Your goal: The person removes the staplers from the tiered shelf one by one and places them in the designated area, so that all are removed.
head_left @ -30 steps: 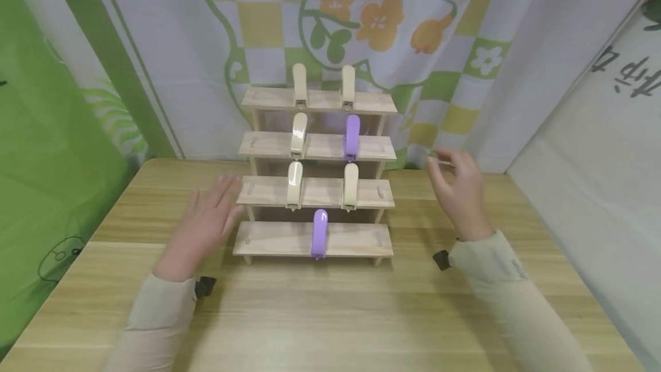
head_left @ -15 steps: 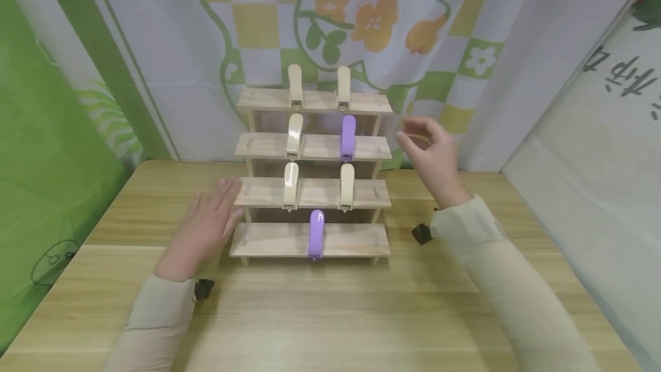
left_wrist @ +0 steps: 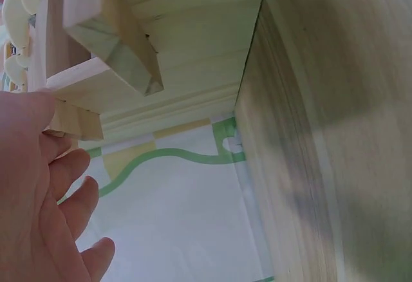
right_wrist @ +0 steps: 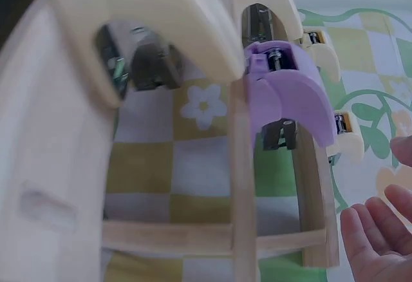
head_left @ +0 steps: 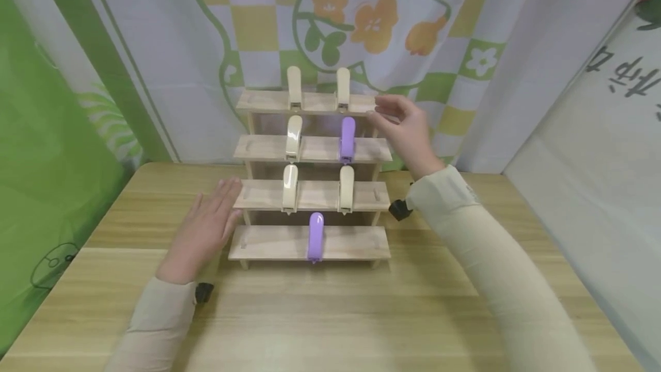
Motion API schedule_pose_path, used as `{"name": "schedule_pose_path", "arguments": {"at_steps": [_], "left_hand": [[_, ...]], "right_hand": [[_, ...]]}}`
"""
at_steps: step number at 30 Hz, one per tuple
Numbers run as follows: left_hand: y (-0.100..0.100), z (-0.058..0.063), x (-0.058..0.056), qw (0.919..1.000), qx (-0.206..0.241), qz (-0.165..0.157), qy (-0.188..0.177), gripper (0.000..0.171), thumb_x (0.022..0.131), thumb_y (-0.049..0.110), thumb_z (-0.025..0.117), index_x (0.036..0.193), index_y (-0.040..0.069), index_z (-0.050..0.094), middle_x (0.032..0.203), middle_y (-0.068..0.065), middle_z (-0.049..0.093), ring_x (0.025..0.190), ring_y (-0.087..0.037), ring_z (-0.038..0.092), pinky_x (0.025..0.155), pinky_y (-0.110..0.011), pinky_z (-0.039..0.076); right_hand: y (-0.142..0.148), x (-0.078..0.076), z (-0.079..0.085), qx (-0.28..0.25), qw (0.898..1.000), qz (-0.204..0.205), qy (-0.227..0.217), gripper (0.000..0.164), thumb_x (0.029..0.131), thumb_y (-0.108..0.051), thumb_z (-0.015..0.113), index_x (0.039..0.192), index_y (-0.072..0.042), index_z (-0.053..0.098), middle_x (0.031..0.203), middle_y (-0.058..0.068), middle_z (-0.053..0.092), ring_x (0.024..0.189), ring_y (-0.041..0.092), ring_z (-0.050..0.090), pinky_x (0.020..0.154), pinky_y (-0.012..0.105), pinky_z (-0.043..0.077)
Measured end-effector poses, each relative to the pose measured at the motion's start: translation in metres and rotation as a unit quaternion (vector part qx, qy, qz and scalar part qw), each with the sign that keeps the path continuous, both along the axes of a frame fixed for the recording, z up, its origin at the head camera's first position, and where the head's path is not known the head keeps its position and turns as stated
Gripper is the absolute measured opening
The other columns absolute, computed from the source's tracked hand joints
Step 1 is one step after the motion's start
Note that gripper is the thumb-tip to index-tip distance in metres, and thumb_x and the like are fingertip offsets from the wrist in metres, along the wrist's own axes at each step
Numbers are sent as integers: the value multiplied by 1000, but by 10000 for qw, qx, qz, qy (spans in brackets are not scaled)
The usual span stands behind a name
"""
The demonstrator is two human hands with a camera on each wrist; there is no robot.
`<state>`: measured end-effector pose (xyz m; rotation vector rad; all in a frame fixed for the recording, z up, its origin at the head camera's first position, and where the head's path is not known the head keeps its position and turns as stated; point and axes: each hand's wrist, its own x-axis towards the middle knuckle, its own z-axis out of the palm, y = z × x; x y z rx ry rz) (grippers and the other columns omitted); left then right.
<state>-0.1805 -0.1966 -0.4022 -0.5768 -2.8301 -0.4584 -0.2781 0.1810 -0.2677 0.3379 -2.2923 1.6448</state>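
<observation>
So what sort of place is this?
Perhaps a makeshift indoor booth: a wood-grain table, patterned cloth hung behind it, and a tiered wooden rack holding cream and purple stapler-like tools.

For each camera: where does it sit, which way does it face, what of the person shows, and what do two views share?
Head: on the head, facing forward and down at a tiered wooden stand; left grip, right grip and both sleeves show.
Left wrist: on that wrist, facing the stand's side and patterned curtain; left fingers show.
Right wrist: on that wrist, facing the stand and curtain; right fingers show.
Shared: head and right wrist show the upper purple stapler.
</observation>
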Motion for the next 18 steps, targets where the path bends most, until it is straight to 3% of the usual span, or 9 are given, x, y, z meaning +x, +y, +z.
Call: {"name": "schedule_pose_path", "arguments": {"at_steps": [10,18], "left_hand": [[-1,-2,-2,9998,-80,-21,207,60,112,34,35,162,7,17,167,-17,19,153,-37,19,122,-64,14],[0,-5,-3,9996,-60,-59,286,59,111,30,38,162,5,19,166,-18,23,152,-37,22,122,-63,18]], "right_hand": [[-22,-16,13,-119,9988,71,-467,52,92,-18,77,137,-1,59,138,14,62,122,22,62,103,29,52],[-30,-24,21,120,9953,11,-965,56,91,-27,79,139,-7,59,136,7,63,121,17,61,106,29,49]]}}
